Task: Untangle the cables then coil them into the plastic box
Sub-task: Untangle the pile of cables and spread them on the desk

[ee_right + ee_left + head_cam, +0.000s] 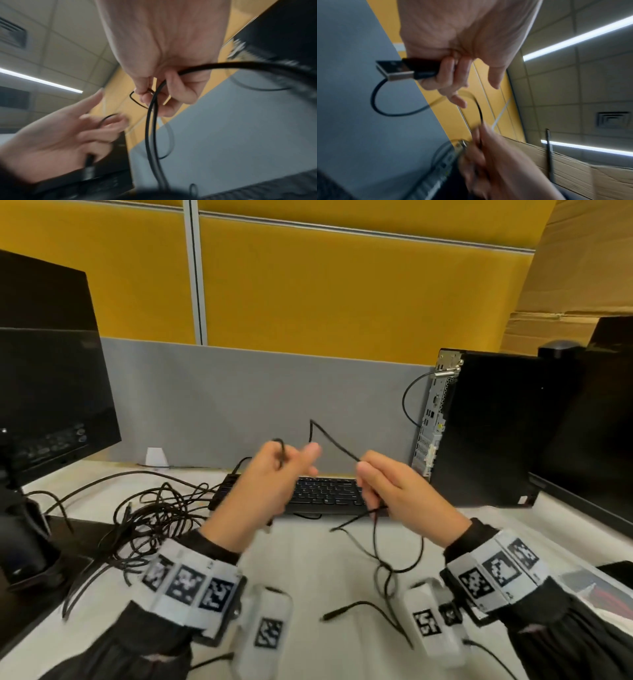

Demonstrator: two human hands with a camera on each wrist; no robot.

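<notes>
At 9 o'clock on the desk [308, 559] lies the tangled pile of cables [154, 518], thin and limp; I judge it light and prone to snagging. Above the keyboard [325, 491] my left hand [270, 484] curls its fingers around the USB plug [406, 70], the stiffest point and the best place to hold. My right hand [400, 491], at 3 o'clock from the left, pinches the black cable [334, 441] further along, slack hanging below. I would feed it through loosely closed fingers, since the smooth jacket probably slips. Both wrist views are blurred. No plastic box is identifiable; the object at the 4 o'clock edge is cut off.
</notes>
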